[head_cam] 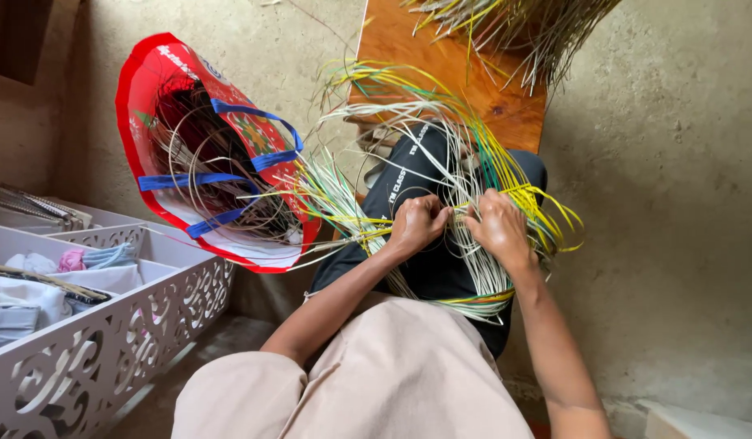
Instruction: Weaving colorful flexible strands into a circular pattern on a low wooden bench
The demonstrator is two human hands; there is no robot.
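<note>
Straw-coloured weaving strips [465, 203] run crosswise between the hands, left hand [417, 223] and right hand [499, 232] both pinched on them close together, loose ends fanning outward either side.

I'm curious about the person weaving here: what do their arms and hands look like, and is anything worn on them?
Both forearms are bare, with no gloves, and no rings, watch or bracelets that I can see on the left hand or right hand. A pale beige garment covers the upper body; where its sleeves end is unclear.
</note>
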